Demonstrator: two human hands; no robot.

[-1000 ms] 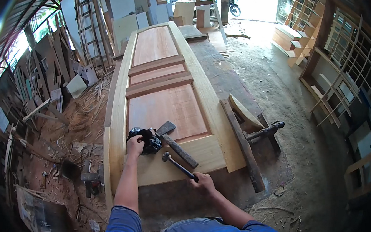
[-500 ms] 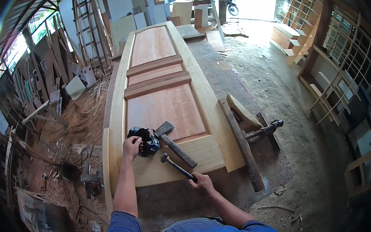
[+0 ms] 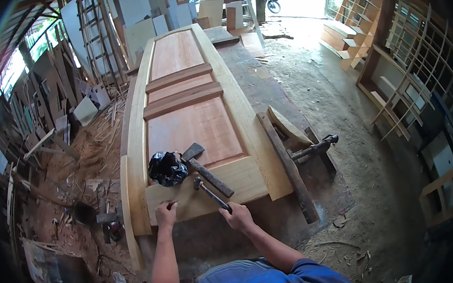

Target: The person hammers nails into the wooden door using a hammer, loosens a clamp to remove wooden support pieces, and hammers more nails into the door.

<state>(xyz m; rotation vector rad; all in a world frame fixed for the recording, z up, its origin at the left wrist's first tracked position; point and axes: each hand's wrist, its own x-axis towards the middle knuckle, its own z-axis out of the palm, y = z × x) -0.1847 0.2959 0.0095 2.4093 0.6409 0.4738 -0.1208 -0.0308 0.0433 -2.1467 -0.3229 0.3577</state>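
Note:
A wooden panel door lies flat on the bench before me. At its near end, my left hand has thumb and fingers pinched together over the edge. Whatever is between them is too small to make out. My right hand grips a hammer by its handle, the head pointing away over the near rail. Just beyond the left hand sits an open black plastic bag, its contents hidden. Beside the bag, an axe-like tool with a broad blade and wooden handle rests on the door.
Along the door's right side lies a dark wooden bar, with a metal clamp and a curved wood piece next to it. Scrap boards lean at the left. Wooden frames stand at the right.
My left hand has come away from the bag's opening, back toward me to the door's near edge. The hammer stays in my right hand, slightly shifted. The whole view has swung a little.

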